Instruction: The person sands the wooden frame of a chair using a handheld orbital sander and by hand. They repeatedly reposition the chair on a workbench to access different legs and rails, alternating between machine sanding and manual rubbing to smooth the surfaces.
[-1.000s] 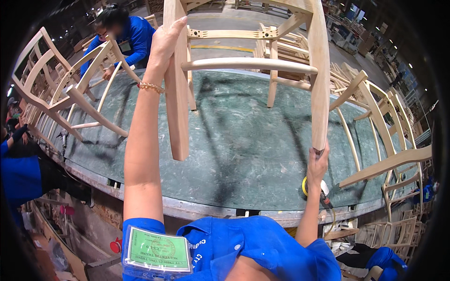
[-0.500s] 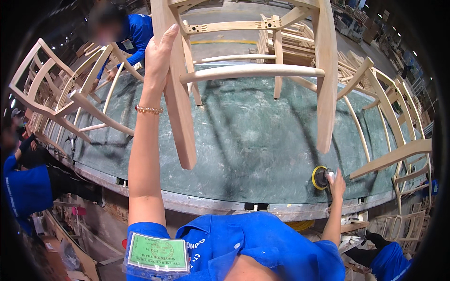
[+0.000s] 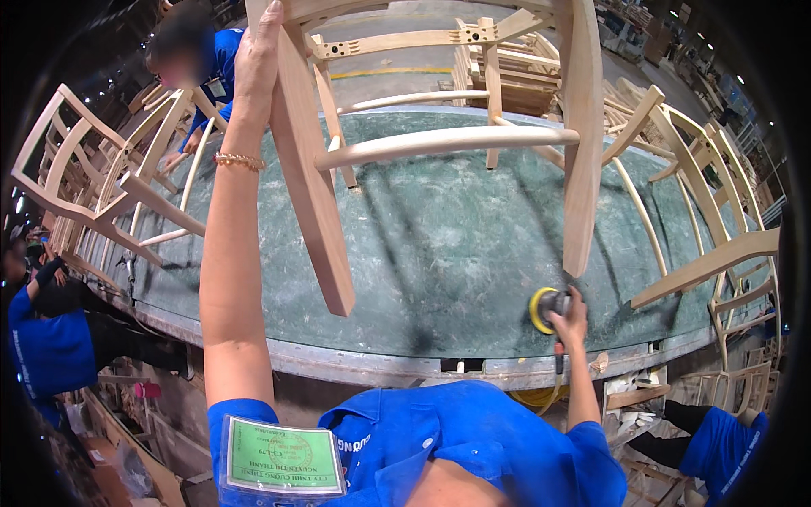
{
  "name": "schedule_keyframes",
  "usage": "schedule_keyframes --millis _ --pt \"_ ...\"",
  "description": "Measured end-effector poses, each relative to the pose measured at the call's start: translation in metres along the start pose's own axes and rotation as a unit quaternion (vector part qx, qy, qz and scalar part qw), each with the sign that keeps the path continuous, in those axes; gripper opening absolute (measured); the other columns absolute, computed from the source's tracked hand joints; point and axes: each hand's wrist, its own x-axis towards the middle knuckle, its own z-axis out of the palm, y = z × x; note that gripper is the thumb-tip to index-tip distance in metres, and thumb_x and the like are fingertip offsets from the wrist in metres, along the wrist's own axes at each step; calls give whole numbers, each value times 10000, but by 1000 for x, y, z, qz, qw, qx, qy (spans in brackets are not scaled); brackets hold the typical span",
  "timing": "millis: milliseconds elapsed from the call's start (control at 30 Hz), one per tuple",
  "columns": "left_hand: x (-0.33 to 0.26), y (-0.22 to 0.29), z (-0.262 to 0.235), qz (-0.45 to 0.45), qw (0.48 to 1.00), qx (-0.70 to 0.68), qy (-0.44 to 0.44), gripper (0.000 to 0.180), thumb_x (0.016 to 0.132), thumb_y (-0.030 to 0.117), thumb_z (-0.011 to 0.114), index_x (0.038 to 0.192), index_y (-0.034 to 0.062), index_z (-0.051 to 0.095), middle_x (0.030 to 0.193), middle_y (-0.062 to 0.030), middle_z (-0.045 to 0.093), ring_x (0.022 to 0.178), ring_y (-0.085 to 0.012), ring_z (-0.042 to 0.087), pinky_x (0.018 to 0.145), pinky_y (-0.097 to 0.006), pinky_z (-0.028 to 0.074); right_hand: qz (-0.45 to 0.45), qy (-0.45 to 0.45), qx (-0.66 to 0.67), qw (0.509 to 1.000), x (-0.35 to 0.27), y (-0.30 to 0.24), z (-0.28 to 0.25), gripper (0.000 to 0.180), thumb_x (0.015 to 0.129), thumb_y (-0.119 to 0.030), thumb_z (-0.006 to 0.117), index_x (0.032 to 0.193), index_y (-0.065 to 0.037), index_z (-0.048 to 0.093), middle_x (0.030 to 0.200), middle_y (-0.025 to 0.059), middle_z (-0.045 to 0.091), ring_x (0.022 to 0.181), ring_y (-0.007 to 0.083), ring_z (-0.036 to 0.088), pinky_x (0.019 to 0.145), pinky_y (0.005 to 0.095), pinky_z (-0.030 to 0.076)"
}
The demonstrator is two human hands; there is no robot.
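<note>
A pale, unfinished wooden chair frame (image 3: 448, 145) stands over the green-topped table in front of me, its near legs toward me. My left hand (image 3: 256, 68) is closed round its left near leg, high up, with the thumb along the wood. Low on the right, my right hand (image 3: 571, 321) grips a round power sander (image 3: 551, 306) with a yellow-rimmed pad. The sander is tilted with its pad facing left, apart from the chair legs. A hose (image 3: 557, 363) runs down from it past my wrist.
The worn green tabletop (image 3: 456, 245) carries another chair frame on the left (image 3: 93, 182) and one on the right (image 3: 705, 211). A co-worker in blue (image 3: 221, 63) leans in at the far left. Stacked wooden parts (image 3: 524, 80) stand beyond the far edge. Other people work on both sides.
My right hand has brought the sander left and slightly up. My left hand has shifted left along with the upper part of the near left chair leg.
</note>
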Motion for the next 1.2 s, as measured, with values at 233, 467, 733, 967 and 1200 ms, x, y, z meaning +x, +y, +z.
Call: schedule_keyframes --millis 233,467,733,967,1200 --pt "26 -26 -27 61 979 139 134 460 923 471 594 1091 42 588 934 -12 590 861 -76 541 763 -239 458 -260 -136 272 917 -26 -204 33 894 658 -268 809 1442 -143 398 1194 186 576 1121 338 552 988 413 429" --pt "18 -24 -31 80 978 144 127 453 976 374 537 1231 2 573 1167 -60 617 1070 -125 568 946 -282 436 -397 -132 556 718 -47 -344 6 824 677 -102 788 1424 -163 446 1122 131 515 1032 244 527 935 350 432" --pt "4 -25 -28 -42 993 -39 99 434 937 477 570 1107 77 569 904 -33 628 786 -126 616 694 -279 530 -524 -12 580 624 -48 -406 -20 784 690 -135 766 1409 -137 454 1135 135 521 999 279 499 897 382 435" --pt "-25 5 -5 -194 964 -160 87 559 903 601 530 1106 81 549 781 -79 659 639 -181 670 577 -306 591 -443 23 645 622 -30 -444 -36 791 731 -135 734 1446 -128 397 1144 145 501 1022 269 504 931 370 418" --pt "-42 21 -6 -263 947 -178 45 599 883 625 542 1104 68 543 748 -92 656 599 -191 674 524 -308 586 -346 -101 706 609 -26 -464 -50 782 792 -107 713 1476 -118 334 1221 128 429 1141 229 482 1018 342 396"
